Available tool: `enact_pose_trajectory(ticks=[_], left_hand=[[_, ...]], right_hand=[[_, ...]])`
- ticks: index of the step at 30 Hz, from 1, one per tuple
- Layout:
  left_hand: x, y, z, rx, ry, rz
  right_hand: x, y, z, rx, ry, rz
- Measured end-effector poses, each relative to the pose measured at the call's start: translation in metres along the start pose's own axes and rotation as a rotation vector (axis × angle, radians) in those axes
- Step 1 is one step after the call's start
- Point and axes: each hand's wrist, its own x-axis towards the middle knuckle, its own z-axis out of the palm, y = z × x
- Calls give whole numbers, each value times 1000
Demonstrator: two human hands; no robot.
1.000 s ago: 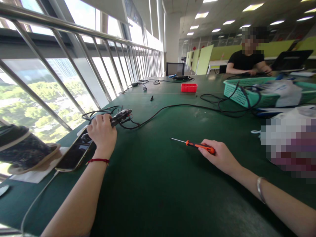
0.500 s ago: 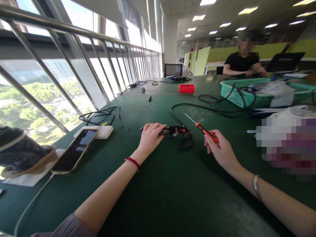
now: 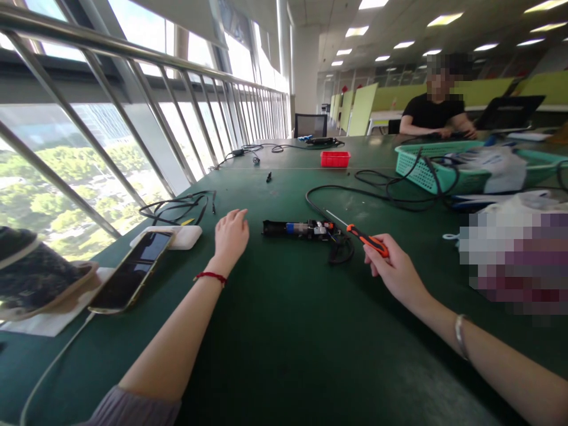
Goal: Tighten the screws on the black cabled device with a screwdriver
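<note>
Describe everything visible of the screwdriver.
The screwdriver has an orange-and-black handle, apparently plastic or rubber, and a thin, straight, silvery shaft that looks metal. The right hand grips it by the back part of the handle, hiding some of it. It slants, shaft toward the far left, handle end toward the person. In the picture, the shaft runs past the wired end of the black device; whether it touches anything there cannot be told. The tip's shape is too small to make out.
</note>
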Motion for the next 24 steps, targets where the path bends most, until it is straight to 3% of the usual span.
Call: enact_pose_trajectory(ticks=[2,4,8,18,24], left_hand=[[-1,-27,-7,90,-21,-84],[-5,-46,-12,130,-94,-79],[-11,-59,-13,130,-195,-23],[-13,-41,-15,191,-187,91],[-20,-11,-24,286,-270,165]], right_hand=[[0,1,0,-8,-6,0],[1,2,0,-9,-13,4],[0,2,0,-1,-14,13],[1,3,-1,-2,-20,2],[0,2,0,-6,-33,5]])
